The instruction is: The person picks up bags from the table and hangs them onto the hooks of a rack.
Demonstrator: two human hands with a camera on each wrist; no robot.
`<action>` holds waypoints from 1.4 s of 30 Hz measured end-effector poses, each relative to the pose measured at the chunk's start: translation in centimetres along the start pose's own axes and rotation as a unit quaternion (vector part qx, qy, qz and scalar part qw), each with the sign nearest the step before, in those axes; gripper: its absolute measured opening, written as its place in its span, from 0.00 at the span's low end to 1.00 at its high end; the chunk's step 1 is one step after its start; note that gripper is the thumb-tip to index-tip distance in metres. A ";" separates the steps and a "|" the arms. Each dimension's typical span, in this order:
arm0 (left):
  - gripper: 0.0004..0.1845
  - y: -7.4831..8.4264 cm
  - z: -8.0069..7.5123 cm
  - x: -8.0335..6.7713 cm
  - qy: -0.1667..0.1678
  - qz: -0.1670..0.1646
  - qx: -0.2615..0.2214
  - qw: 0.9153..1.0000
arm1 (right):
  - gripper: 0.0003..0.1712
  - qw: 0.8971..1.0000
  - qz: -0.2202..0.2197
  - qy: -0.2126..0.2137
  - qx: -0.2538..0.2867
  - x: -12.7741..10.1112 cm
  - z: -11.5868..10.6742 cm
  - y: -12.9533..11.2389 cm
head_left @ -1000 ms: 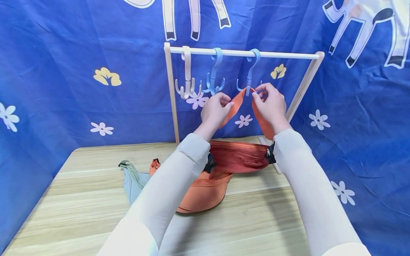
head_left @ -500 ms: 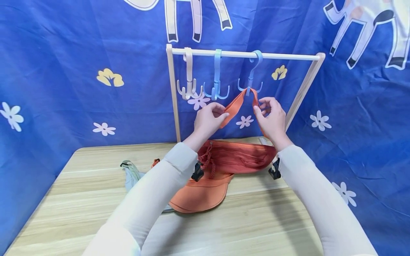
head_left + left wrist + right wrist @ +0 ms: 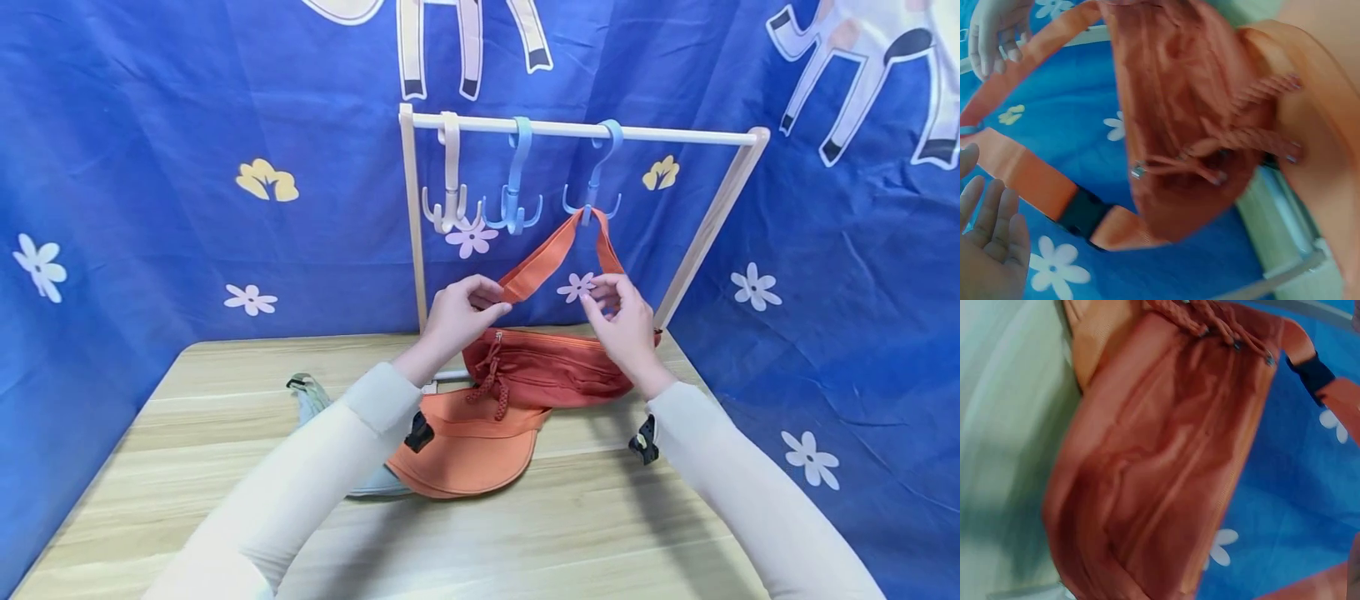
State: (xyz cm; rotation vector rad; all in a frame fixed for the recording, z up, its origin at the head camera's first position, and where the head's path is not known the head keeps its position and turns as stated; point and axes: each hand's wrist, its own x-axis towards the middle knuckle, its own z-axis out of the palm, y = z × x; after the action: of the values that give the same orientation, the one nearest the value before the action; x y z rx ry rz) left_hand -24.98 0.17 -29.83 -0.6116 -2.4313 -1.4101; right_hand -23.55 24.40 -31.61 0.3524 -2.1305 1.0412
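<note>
A red waist bag (image 3: 551, 367) hangs by its orange strap (image 3: 546, 265), which is looped over a lower prong of the right-hand blue hook (image 3: 592, 196). Whether the bag's bottom touches the table cannot be told. My left hand (image 3: 461, 312) is beside the strap's left side, its fingers loosely extended. Between the strap's right side and the bag, my right hand (image 3: 624, 321) has its fingers relaxed and grips nothing. A black buckle (image 3: 1085, 215) joins the strap in the left wrist view. Braided zip cords (image 3: 495, 379) dangle at the bag's left end.
A white rail (image 3: 540, 127) on wooden posts carries a second blue hook (image 3: 514, 187) and a pale hook (image 3: 450, 183). An orange cap (image 3: 468, 450) lies on the wooden table (image 3: 585, 533), with a pale blue-green cloth item (image 3: 378, 483) partly under it. Blue patterned fabric (image 3: 150, 208) stands behind.
Both hands have come down from the hook, and the left has also moved left. They have let go of the strap, which stays on the hook with the bag below.
</note>
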 end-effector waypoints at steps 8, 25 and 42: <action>0.14 -3.5 -1.1 -2.0 -0.010 0.024 -0.013 1.000 | 0.17 0.998 0.011 -0.037 0.041 -2.5 1.4 1.0; 0.17 -8.3 -1.6 -5.8 -0.055 0.018 -0.037 0.998 | 0.16 0.984 0.012 -0.113 0.139 -7.2 3.7 -1.2; 0.18 -11.3 -1.0 -9.4 -0.130 -0.010 -0.057 0.990 | 0.24 0.949 0.024 -0.258 0.179 -12.8 7.0 2.7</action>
State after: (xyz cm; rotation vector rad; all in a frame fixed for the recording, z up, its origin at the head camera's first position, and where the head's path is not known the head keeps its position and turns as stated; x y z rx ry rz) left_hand -22.14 -7.74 -41.96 -0.8483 -2.5716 -1.5733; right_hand -19.52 19.87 -45.12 0.8276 -2.3983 1.4977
